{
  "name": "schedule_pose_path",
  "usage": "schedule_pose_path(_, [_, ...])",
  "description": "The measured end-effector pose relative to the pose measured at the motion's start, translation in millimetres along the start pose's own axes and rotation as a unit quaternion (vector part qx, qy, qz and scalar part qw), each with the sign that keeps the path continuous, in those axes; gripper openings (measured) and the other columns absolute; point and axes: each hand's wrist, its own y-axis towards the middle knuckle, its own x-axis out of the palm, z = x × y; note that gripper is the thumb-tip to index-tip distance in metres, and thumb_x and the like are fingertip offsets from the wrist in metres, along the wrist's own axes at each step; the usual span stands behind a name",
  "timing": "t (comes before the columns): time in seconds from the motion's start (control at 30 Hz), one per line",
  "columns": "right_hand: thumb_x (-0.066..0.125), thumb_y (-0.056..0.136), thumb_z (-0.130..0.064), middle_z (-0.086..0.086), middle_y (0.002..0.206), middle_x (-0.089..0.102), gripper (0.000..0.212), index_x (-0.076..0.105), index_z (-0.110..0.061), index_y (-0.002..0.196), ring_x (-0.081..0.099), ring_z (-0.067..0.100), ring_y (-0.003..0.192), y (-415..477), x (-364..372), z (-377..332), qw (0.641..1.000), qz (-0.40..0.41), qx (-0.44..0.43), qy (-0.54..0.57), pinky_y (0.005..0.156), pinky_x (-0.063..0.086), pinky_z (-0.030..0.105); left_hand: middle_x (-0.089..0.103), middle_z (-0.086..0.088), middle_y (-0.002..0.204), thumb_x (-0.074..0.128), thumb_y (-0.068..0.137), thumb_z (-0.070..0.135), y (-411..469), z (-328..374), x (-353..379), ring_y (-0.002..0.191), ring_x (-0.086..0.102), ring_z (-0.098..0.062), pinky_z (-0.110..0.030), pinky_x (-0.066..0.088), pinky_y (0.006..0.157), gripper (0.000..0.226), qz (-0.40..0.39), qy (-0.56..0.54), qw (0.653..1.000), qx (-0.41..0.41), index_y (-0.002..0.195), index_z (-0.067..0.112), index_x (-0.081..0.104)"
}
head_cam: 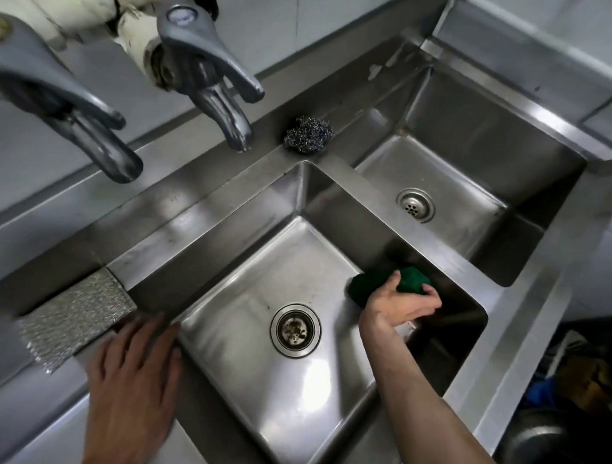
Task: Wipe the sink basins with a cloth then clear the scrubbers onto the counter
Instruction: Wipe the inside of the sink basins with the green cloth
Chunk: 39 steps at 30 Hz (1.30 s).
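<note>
A steel double sink fills the view. Inside the near basin (250,268), my right hand (399,306) grips a dark green cloth (365,285) against the right wall, close to the floor. My left hand (129,380) rests flat, fingers spread, on the sink's left rim. Just beyond its fingertips lies a silver flat scrubber pad (71,313) on the rim. A steel-wool scrubber ball (308,132) sits on the back ledge where the divider between the basins begins. The far basin (468,163) holds nothing.
Two metal taps (224,109) (97,145) hang over the back ledge at the upper left. Each basin has a round drain (296,329) (415,204). Dark clutter and a round pot (534,442) sit below the sink's right edge.
</note>
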Motion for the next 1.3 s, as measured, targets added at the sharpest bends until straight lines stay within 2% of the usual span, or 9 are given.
schedule_pose_path(0.23, [0.062, 0.093, -0.003, -0.003, 0.12, 0.042, 0.037, 0.043, -0.005, 0.125, 0.048, 0.024, 0.097, 1, 82, 11, 0.998, 0.045, -0.012, 0.031, 0.083, 0.037, 0.011, 0.07, -0.016, 0.133, 0.043, 0.1, 0.034, 3, -2, 2, 0.134, 0.052, -0.035, -0.058, 0.037, 0.108, 0.048, 0.021, 0.007, 1.0, 0.016, 0.125, 0.009, 0.075])
schedule_pose_path(0.4, [0.068, 0.09, -0.004, 0.012, 0.136, 0.041, 0.043, 0.041, -0.009, 0.123, 0.052, 0.036, 0.111, -25, 134, 17, 0.996, -0.047, -0.069, -0.024, 0.102, 0.044, 0.044, 0.069, -0.012, 0.135, 0.028, 0.108, 0.044, 3, -5, 4, 0.134, 0.053, -0.035, -0.053, 0.034, 0.11, 0.06, 0.003, 0.018, 1.0, 0.015, 0.129, 0.012, 0.074])
schedule_pose_path(0.53, [0.066, 0.088, 0.0, 0.009, 0.135, 0.044, 0.042, 0.047, -0.009, 0.124, 0.052, 0.036, 0.119, -25, 141, 19, 0.986, -0.129, -0.093, -0.041, 0.109, 0.042, 0.043, 0.068, -0.009, 0.137, 0.041, 0.101, 0.038, 3, -5, 2, 0.137, 0.053, -0.036, -0.055, 0.034, 0.113, 0.05, -0.024, 0.009, 1.0, 0.005, 0.134, 0.014, 0.071])
schedule_pose_path(0.7, [0.07, 0.085, 0.006, 0.017, 0.136, 0.047, 0.048, 0.051, -0.003, 0.128, 0.05, 0.034, 0.124, -4, 70, 26, 0.97, -0.142, -0.156, -0.117, 0.097, 0.031, 0.016, 0.068, -0.012, 0.134, 0.043, 0.101, 0.034, 3, -1, -6, 0.136, 0.053, -0.039, -0.055, 0.034, 0.112, 0.047, -0.028, 0.007, 1.0, 0.005, 0.131, 0.012, 0.072])
schedule_pose_path(0.83, [0.072, 0.084, 0.004, 0.017, 0.136, 0.048, 0.047, 0.052, -0.005, 0.126, 0.052, 0.037, 0.125, 9, 10, 15, 0.977, -0.108, -0.117, -0.14, 0.101, 0.036, 0.029, 0.068, -0.014, 0.132, 0.041, 0.102, 0.033, 1, -1, -5, 0.135, 0.054, -0.042, -0.058, 0.036, 0.111, 0.047, -0.032, 0.006, 0.999, 0.008, 0.13, 0.01, 0.072])
schedule_pose_path(0.93, [0.077, 0.083, 0.0, 0.006, 0.126, 0.053, 0.047, 0.054, -0.021, 0.118, 0.055, 0.033, 0.121, 9, -32, -2, 0.944, -0.218, -0.178, -0.173, 0.099, 0.037, 0.021, 0.068, -0.019, 0.132, 0.032, 0.109, 0.036, -4, -1, -4, 0.132, 0.057, -0.046, -0.062, 0.037, 0.111, 0.054, -0.029, 0.018, 0.999, 0.017, 0.13, 0.006, 0.072])
schedule_pose_path(1.03, [0.08, 0.083, -0.01, 0.003, 0.124, 0.061, 0.053, 0.051, -0.045, 0.111, 0.061, 0.026, 0.116, 8, -66, -40, 0.914, -0.315, -0.205, -0.151, 0.106, 0.049, 0.043, 0.067, -0.021, 0.134, 0.025, 0.112, 0.039, -9, 3, -8, 0.131, 0.057, -0.048, -0.064, 0.039, 0.11, 0.061, -0.05, 0.03, 0.998, 0.018, 0.132, 0.004, 0.07])
schedule_pose_path(1.1, [0.08, 0.084, -0.014, 0.004, 0.124, 0.064, 0.05, 0.053, -0.042, 0.115, 0.064, 0.025, 0.115, 9, -81, -73, 0.904, -0.359, -0.191, -0.135, 0.101, 0.053, 0.048, 0.067, -0.02, 0.135, 0.033, 0.107, 0.037, -14, 15, -17, 0.133, 0.055, -0.046, -0.062, 0.038, 0.11, 0.055, -0.057, 0.03, 0.998, 0.003, 0.134, 0.005, 0.069])
schedule_pose_path(1.3, [0.075, 0.089, -0.011, 0.003, 0.124, 0.066, 0.046, 0.053, -0.034, 0.122, 0.068, 0.019, 0.108, 47, -90, -176, 0.876, -0.437, -0.176, -0.101, 0.079, 0.061, 0.025, 0.067, -0.018, 0.137, 0.037, 0.105, 0.039, -13, 101, -30, 0.131, 0.058, -0.043, -0.056, 0.037, 0.11, 0.053, -0.035, 0.006, 0.998, -0.047, 0.133, 0.009, 0.071])
